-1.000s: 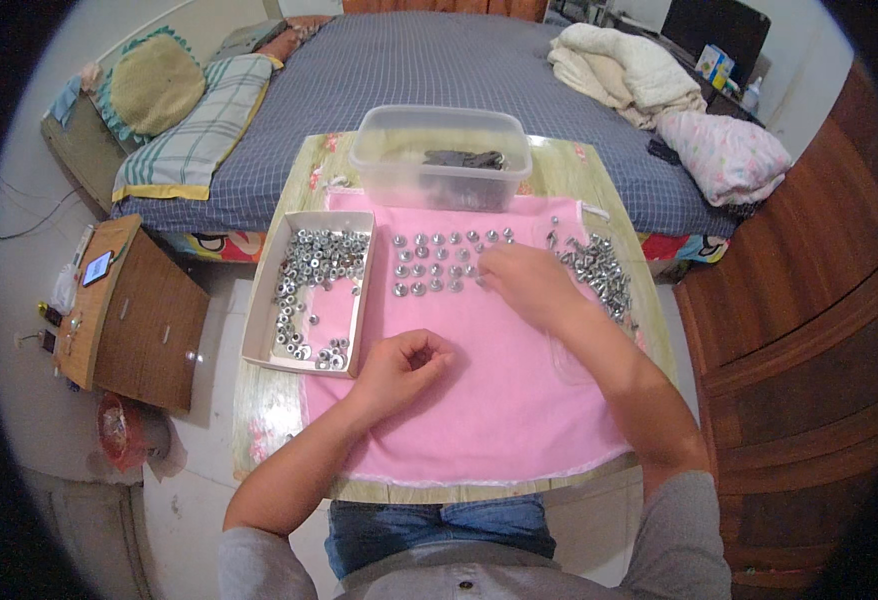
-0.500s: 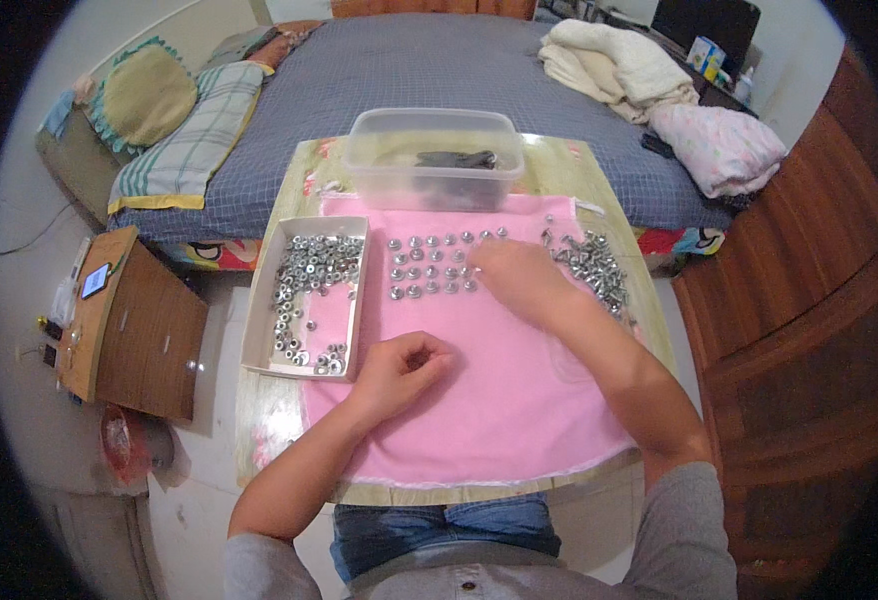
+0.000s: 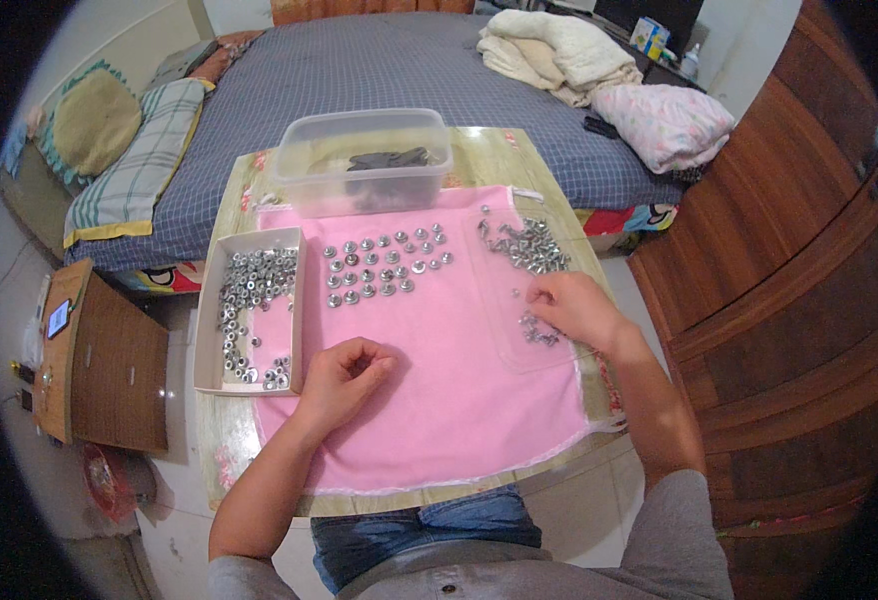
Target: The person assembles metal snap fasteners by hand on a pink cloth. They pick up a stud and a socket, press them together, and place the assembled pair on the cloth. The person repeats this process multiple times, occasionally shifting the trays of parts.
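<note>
A right hand [image 3: 577, 308] pinches small metal nuts [image 3: 539, 330] near the pink cloth's [image 3: 439, 400] right edge. The left hand [image 3: 344, 372] rests loosely curled, holding nothing visible. Rows of nuts [image 3: 384, 265] are laid out; a loose pile [image 3: 529, 245] remains.

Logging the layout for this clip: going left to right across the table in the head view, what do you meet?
White tray of metal nuts → left hand → rows of nuts on the pink cloth → right hand over a small pile of metal pieces.

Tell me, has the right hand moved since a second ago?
Yes. The right hand has pulled back from the rows of metal pieces toward the person and to the right, now resting at the small pile on the pink cloth's right side.
</note>
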Available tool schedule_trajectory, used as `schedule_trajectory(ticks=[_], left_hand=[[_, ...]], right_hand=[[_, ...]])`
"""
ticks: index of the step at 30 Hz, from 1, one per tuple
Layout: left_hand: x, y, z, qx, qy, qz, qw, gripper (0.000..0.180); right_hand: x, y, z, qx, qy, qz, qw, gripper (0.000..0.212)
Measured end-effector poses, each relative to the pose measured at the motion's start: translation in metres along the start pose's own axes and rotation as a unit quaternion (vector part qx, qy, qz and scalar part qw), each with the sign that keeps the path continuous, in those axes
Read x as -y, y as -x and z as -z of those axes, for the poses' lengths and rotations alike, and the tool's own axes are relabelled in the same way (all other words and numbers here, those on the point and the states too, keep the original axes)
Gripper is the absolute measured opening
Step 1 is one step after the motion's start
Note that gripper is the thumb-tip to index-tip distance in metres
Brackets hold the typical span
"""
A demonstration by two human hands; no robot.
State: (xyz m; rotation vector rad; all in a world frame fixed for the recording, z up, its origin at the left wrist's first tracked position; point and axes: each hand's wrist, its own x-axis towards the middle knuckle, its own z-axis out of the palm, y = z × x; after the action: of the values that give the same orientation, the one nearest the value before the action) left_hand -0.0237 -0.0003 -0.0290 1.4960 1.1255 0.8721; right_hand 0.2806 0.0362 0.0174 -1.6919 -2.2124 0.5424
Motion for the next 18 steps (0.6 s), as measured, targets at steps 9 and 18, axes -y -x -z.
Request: schedule_trajectory(ticks=[9,18], left_hand=[[0.0013,0.0011,0.0021,0.001,0.025,0.003,1.0,0.01],[0.0027,0.0003,0.0008,0.009,0.026,0.003,1.0,0.01]], right_hand=[[0.002,-0.002,-0.0079,-0.022,0.037,0.003,0.999,0.012],[0.0003,0.0025,-0.0091,-0.081,-0.038,-0.046,0.995,0.012]])
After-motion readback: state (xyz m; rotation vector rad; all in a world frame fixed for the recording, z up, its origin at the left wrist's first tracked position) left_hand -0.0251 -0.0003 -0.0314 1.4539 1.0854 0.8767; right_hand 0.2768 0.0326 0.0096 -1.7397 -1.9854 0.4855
